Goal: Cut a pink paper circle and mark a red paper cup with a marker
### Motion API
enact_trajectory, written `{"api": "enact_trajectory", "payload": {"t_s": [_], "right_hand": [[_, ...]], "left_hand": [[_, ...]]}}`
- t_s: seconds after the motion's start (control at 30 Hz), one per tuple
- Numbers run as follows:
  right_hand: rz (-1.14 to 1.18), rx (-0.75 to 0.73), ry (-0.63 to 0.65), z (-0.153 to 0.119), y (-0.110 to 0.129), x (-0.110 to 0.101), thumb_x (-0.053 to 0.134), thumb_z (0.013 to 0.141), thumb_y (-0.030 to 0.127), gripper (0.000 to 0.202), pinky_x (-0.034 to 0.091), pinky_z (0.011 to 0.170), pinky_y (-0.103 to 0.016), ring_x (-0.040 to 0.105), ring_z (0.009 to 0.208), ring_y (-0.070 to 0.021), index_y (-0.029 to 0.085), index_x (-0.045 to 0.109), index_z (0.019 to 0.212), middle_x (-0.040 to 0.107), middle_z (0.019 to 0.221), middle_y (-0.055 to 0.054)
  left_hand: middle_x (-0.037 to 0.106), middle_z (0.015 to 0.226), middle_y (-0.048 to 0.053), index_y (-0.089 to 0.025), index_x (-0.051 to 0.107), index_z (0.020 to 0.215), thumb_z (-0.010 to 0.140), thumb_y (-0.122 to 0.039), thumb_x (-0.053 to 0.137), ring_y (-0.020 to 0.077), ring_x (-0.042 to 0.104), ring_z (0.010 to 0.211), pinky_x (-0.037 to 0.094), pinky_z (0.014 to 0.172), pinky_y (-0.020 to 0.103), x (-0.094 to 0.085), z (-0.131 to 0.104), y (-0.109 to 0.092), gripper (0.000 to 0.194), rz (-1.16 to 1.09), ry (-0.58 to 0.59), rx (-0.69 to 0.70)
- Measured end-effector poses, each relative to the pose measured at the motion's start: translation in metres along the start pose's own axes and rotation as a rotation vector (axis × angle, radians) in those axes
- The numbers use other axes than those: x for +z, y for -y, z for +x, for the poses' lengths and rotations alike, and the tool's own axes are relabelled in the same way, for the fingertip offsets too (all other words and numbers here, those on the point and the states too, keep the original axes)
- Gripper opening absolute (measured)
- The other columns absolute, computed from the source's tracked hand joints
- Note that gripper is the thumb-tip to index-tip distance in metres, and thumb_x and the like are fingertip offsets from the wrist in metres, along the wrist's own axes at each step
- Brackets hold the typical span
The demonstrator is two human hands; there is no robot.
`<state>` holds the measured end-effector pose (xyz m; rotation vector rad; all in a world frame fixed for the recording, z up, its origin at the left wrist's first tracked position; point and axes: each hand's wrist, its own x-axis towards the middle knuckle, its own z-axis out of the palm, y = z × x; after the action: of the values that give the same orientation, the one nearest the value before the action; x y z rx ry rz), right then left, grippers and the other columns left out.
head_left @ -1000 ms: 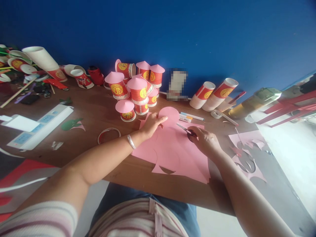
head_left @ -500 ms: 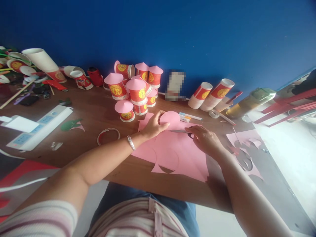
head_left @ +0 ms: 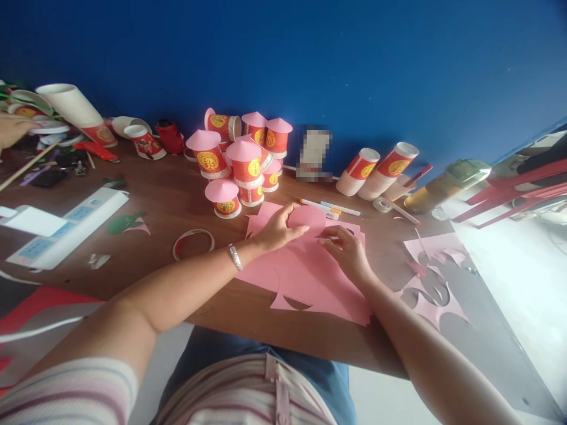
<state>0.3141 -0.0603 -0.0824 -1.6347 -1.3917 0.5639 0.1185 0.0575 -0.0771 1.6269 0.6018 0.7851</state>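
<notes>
My left hand [head_left: 283, 228] pinches a round piece of pink paper [head_left: 309, 219] between thumb and fingers, tilted up above the sheets. Close by its right edge is my right hand [head_left: 348, 251], fingers curled in, thumb against them. No scissor blade shows there now; what the fingers hold, if anything, is hidden. Beneath both hands lie pink paper sheets [head_left: 310, 283], with a curved cut-out at the front edge. Beyond my left hand stand several red paper cups [head_left: 209, 162] with pink cone tops, some stacked.
Markers [head_left: 341, 208] lie behind the sheets. Stacked paper cups [head_left: 392, 168], a tape roll [head_left: 382, 205] and a bottle [head_left: 447, 186] are to the right. Pink offcuts [head_left: 438, 304] lie nearby. Leftward are a power strip [head_left: 73, 227] and another person's hand [head_left: 15, 130] over clutter.
My right hand has drawn nearer the paper circle and turned, and its scissors have gone from sight. The circle has tipped slightly. Another person's hand has come in at the far left.
</notes>
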Motion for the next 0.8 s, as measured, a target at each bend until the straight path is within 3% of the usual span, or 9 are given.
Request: {"api": "enact_trajectory", "payload": {"t_s": [0.17, 0.33, 0.43, 0.67, 0.8], "right_hand": [[-0.002, -0.023, -0.013, 0.000, 0.000, 0.007, 0.069, 0.091, 0.058, 0.038, 0.054, 0.074, -0.032, 0.064, 0.076, -0.0195, 0.023, 0.068, 0.076, 0.070, 0.079, -0.003], [-0.124, -0.239, -0.029, -0.007, 0.002, 0.008, 0.064, 0.097, 0.043, 0.024, 0.057, 0.076, -0.034, 0.067, 0.080, -0.0207, 0.024, 0.069, 0.083, 0.073, 0.088, -0.006], [-0.100, -0.273, -0.078, -0.009, 0.006, 0.011, 0.064, 0.099, 0.042, 0.023, 0.058, 0.078, -0.035, 0.068, 0.083, -0.0207, 0.024, 0.070, 0.086, 0.074, 0.095, -0.008], [0.157, 0.031, -0.021, -0.003, 0.007, 0.010, 0.075, 0.086, 0.067, 0.046, 0.054, 0.076, -0.034, 0.064, 0.085, -0.0214, 0.024, 0.064, 0.073, 0.072, 0.090, -0.006], [0.256, 0.188, 0.036, -0.002, 0.007, 0.008, 0.080, 0.077, 0.068, 0.048, 0.048, 0.071, -0.033, 0.059, 0.076, -0.0190, 0.023, 0.063, 0.074, 0.068, 0.080, -0.002]], "left_hand": [[0.068, 0.094, 0.003, -0.019, 0.066, 0.097, 0.084, -0.046, 0.080, 0.0184, 0.062, 0.089, 0.050, 0.083, 0.030, 0.001, 0.000, -0.004, 0.033, -0.012, 0.069, 0.006], [0.055, 0.073, -0.002, -0.019, 0.059, 0.076, 0.089, -0.054, 0.070, 0.0137, 0.049, 0.072, 0.042, 0.072, 0.029, 0.001, 0.005, 0.001, 0.039, -0.047, 0.047, -0.030], [0.055, 0.071, -0.001, -0.018, 0.058, 0.073, 0.085, -0.052, 0.072, 0.0136, 0.048, 0.070, 0.038, 0.067, 0.028, 0.001, 0.007, 0.006, 0.038, 0.000, 0.039, -0.038], [0.045, 0.066, -0.005, -0.018, 0.054, 0.071, 0.082, -0.054, 0.077, 0.0103, 0.039, 0.063, 0.032, 0.062, 0.027, 0.000, 0.005, 0.005, 0.045, -0.028, 0.195, -0.093], [0.051, 0.070, -0.002, -0.016, 0.060, 0.074, 0.081, -0.058, 0.079, 0.0112, 0.044, 0.066, 0.034, 0.063, 0.027, 0.000, 0.004, 0.000, 0.046, -0.033, 0.253, -0.106]]}}
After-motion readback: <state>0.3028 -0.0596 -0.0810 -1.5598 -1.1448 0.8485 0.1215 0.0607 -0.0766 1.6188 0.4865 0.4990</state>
